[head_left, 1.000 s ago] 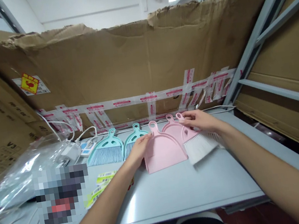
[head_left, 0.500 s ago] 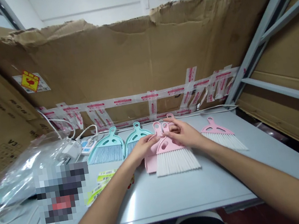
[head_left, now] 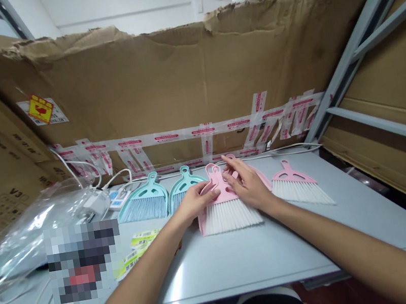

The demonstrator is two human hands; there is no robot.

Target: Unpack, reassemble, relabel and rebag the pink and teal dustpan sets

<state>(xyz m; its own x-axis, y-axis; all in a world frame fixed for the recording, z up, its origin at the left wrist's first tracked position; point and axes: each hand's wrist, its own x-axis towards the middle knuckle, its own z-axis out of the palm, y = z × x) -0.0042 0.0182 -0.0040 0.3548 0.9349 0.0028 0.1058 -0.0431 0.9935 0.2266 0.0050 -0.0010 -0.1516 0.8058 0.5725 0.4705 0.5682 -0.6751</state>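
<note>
A pink brush with white bristles (head_left: 232, 215) lies over a pink dustpan (head_left: 201, 224), their ring handles overlapping. My left hand (head_left: 198, 200) is closed around the left side of the pair, its thumb across the brush head. At the brush's upper right, my right hand (head_left: 247, 182) keeps its thumb side against the brush near the handle, the index finger stretched out; its other fingers are partly hidden. Behind that hand, another pink dustpan (head_left: 261, 174) shows in part. To the right rests a second pink brush (head_left: 301, 185).
Two turquoise dustpans with blue-bristled brushes (head_left: 145, 207) (head_left: 178, 197) stand left of my hands. Yellow-green packets (head_left: 140, 240) lie in front of them. A clear plastic bag (head_left: 45, 223), white cables and a blurred-out item occupy the left. A taped cardboard wall (head_left: 177, 84) closes the back.
The pink brush has shifted left onto the dustpan, and its handle now overlaps the dustpan's handle. My right hand has moved slightly to the brush's right side, uncovering more of the dustpan behind.
</note>
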